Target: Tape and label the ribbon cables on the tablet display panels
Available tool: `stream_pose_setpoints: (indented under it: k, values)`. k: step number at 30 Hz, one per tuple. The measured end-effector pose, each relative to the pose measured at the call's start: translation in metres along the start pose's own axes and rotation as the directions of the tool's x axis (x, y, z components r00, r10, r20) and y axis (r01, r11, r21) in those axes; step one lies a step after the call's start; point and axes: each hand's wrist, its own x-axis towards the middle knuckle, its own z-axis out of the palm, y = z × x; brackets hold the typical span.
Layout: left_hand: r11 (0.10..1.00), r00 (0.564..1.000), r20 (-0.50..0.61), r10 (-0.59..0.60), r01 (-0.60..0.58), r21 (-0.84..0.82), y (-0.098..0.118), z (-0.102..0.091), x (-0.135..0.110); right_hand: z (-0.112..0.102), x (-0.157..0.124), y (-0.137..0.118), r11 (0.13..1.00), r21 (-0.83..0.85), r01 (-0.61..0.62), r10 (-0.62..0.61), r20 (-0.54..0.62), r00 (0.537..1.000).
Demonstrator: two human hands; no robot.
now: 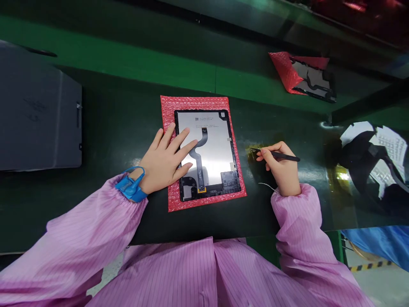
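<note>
Centrally in frame, left hand (164,158) lies splayed on a rectangular silvery, black-edged panel (217,155) atop red bubble wrap (194,102). Right of centre, right hand (278,164) pinches slim black tweezers (287,157) over a yellowish translucent patch (252,159).

We are in an electronics workshop, judging by the blue wrist strap (130,188), pink striped smock (172,273), tweezers (286,157), display panel (219,153) on red bubble wrap (194,102), and black-and-yellow floor striping (370,266) beyond the worktop (111,128)'s near edge at right.
</note>
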Motion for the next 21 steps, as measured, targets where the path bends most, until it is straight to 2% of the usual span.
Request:
stream_pose_setpoints:
  k: [6, 10, 13, 16, 18, 21]
  values:
    - [0.996, 0.999, -0.017, -0.043, 0.042, -0.078, 0.008, 0.002, 0.002, 0.001, -0.003, 0.001, 0.997, 0.072, 0.036, -0.031, -0.061, 0.998]
    - [0.949, 0.998, -0.059, -0.022, 0.003, -0.315, 0.013, -0.008, -0.006, 0.010, -0.021, -0.007, 0.984, 0.157, 0.084, -0.068, -0.105, 0.992]
    - [0.832, 0.994, -0.109, 0.029, -0.084, -0.548, 0.023, -0.017, -0.019, 0.024, -0.050, -0.017, 0.971, 0.228, 0.068, -0.062, -0.033, 0.998]
    - [0.726, 0.987, 0.013, 0.163, -0.110, -0.679, 0.034, -0.019, -0.032, 0.040, -0.082, -0.026, 0.963, 0.269, 0.016, -0.037, 0.074, 0.997]
    - [0.719, 0.962, 0.118, 0.245, -0.099, -0.688, 0.037, -0.016, -0.037, 0.047, -0.099, -0.031, 0.961, 0.275, -0.023, -0.010, 0.118, 0.993]
    - [0.744, 0.963, 0.157, 0.218, -0.060, -0.665, 0.039, -0.009, -0.039, 0.055, -0.114, -0.036, 0.960, 0.272, -0.064, 0.024, 0.147, 0.989]
